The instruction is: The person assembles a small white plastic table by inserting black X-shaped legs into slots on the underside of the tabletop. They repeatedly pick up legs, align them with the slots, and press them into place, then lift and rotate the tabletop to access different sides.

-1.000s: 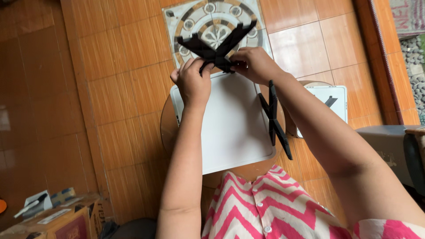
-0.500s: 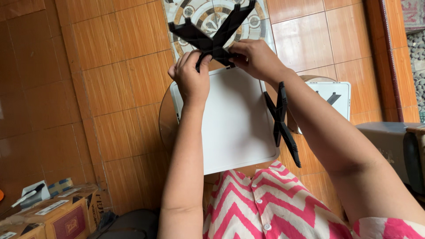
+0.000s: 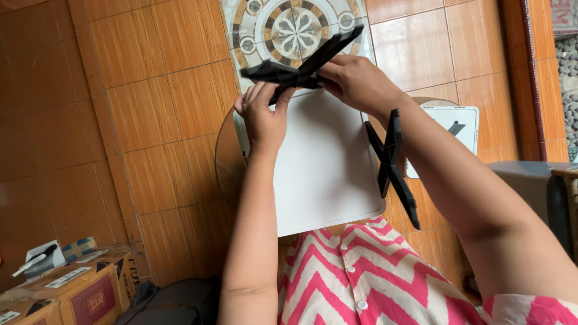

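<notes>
Both hands, left hand [image 3: 265, 117] and right hand [image 3: 355, 81], pinched a black cross piece [image 3: 301, 73] above the white board's [image 3: 325, 168] top edge, mid-frame.

Both arms are stretched out forward, away from the body. The left hand [image 3: 265, 117] sits with its back to the camera, wrist pretty straight, fingers [image 3: 256, 95] curled up and pinching at the tips. The right hand [image 3: 355, 81] comes in from the right, forearm angled across, wrist bent inward, fingers closed in a grip just beside the left ones.
</notes>
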